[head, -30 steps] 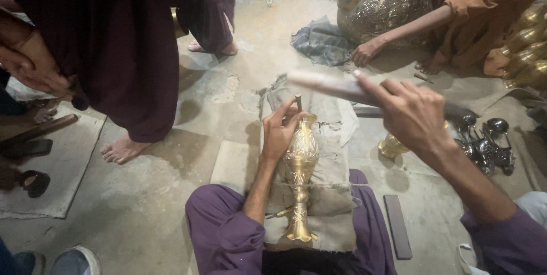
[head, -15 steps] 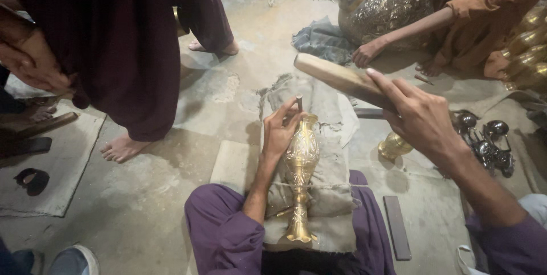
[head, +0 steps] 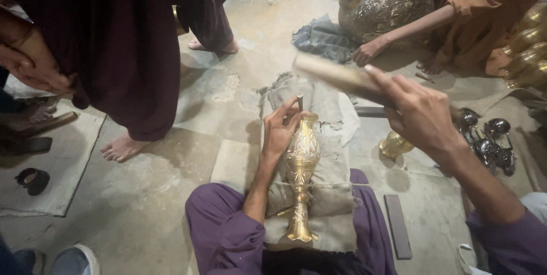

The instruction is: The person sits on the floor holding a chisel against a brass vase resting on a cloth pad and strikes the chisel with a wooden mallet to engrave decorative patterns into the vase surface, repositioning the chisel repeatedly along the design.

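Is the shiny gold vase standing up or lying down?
Lying down. The gold vase lies on its side on a grey cloth pad across the person's lap, steadied by the left hand.

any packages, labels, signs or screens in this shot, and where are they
None in view. The left hand holds a thin metal punch against a brass vase lying on grey cloth; the right hand has a grip on a blurred wooden stick. No package, label, sign or screen shows.
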`<action>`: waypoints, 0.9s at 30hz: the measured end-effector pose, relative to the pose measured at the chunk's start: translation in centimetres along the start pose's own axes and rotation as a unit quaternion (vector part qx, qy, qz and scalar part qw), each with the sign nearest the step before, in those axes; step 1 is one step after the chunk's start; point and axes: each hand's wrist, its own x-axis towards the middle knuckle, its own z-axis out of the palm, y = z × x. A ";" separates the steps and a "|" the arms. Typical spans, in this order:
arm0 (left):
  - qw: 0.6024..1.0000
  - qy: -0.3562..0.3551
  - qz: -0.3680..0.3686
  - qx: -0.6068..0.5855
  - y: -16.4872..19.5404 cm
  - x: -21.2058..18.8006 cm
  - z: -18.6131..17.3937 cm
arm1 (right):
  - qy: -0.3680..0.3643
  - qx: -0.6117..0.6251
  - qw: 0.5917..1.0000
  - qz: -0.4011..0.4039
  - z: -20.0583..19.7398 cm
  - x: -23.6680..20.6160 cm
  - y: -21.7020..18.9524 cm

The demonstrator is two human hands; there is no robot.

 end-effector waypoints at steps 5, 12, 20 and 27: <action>0.999 0.003 0.037 -0.005 -0.3 -0.1 -0.1 | -0.036 -0.173 0.984 -0.035 0.1 0.0 -0.1; 0.999 0.006 0.030 0.021 -0.7 -0.2 0.1 | -0.027 -0.140 0.989 -0.032 0.8 0.0 -0.1; 0.999 -0.005 0.038 0.010 -0.3 -0.1 -0.3 | -0.060 -0.160 0.985 -0.012 0.4 -0.2 -0.1; 1.000 -0.008 0.030 0.003 -0.5 0.0 -0.1 | -0.083 -0.090 0.992 0.024 0.3 0.0 -0.4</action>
